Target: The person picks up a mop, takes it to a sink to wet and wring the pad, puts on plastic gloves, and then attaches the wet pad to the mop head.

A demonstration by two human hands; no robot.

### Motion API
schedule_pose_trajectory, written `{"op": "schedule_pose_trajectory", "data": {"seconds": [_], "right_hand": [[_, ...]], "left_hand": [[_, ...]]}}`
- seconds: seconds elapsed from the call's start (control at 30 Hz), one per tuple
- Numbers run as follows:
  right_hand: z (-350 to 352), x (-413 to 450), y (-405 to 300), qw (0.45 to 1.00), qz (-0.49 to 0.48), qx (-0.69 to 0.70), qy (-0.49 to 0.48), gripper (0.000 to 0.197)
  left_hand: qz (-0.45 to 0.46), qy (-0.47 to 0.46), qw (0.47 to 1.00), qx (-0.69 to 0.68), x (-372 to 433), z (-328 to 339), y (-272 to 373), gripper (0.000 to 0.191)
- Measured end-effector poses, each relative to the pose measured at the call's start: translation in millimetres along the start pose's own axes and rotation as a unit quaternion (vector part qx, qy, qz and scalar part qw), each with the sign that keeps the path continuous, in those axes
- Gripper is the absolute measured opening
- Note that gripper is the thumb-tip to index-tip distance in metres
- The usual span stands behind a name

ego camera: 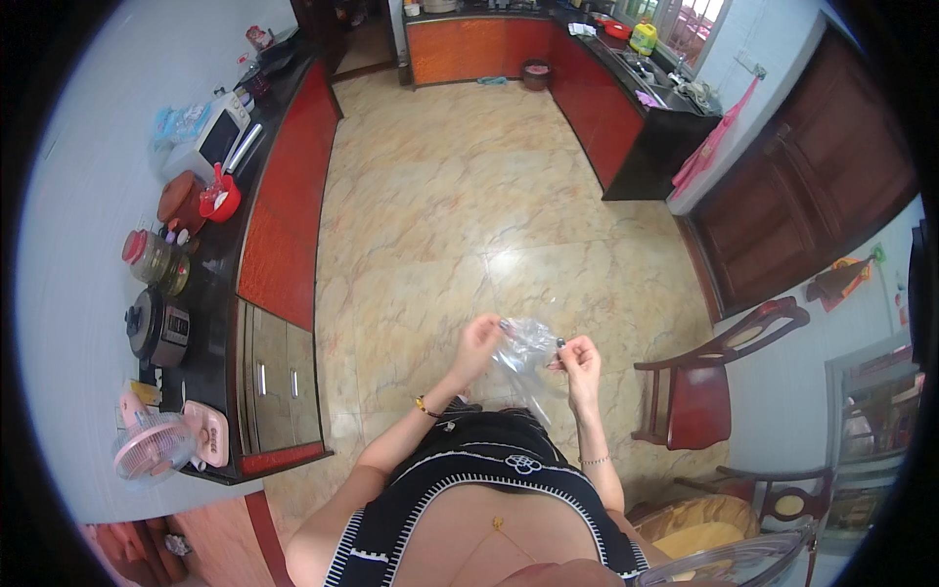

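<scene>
Between my two hands, in front of my waist, hangs a clear thin plastic bag. The fingertips of my left hand pinch its upper left edge. My right hand pinches the upper right edge between thumb and fingers. The bag's lower part droops towards my black clothing. Whether anything lies inside it cannot be told; it looks crumpled and see-through.
A black counter runs along the left with a pressure cooker, a pink fan and a microwave. Wooden chairs and a round wooden table stand at the right. A sink is further off.
</scene>
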State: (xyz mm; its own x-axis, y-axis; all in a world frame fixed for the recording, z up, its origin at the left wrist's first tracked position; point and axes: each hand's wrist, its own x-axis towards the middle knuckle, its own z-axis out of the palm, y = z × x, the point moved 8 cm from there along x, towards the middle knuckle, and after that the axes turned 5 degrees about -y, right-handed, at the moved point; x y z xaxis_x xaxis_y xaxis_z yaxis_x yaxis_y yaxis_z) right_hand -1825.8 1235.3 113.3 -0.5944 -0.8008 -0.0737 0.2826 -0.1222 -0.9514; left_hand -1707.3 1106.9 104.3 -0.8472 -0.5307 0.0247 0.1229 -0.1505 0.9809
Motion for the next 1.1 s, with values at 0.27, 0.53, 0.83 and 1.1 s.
{"op": "schedule_pose_trajectory", "data": {"seconds": [0.27,0.53,0.83,1.1], "right_hand": [[29,-10,-35,0.945,-0.14,-0.292,0.042,0.008],[30,-11,-47,0.91,-0.2,-0.359,0.06,0.009],[66,-60,-96,0.882,-0.3,-0.359,0.054,0.019],[50,-8,4,0.993,-0.053,-0.1,-0.031,0.037]], "left_hand": [[0.056,0.003,0.961,0.272,-1,3,42,0.02],[-0.029,0.088,0.847,0.524,2,-26,39,0.026],[-0.017,0.064,0.855,0.515,-13,2,59,0.034],[0.091,-0.096,0.861,0.491,-27,55,54,0.026]]}}
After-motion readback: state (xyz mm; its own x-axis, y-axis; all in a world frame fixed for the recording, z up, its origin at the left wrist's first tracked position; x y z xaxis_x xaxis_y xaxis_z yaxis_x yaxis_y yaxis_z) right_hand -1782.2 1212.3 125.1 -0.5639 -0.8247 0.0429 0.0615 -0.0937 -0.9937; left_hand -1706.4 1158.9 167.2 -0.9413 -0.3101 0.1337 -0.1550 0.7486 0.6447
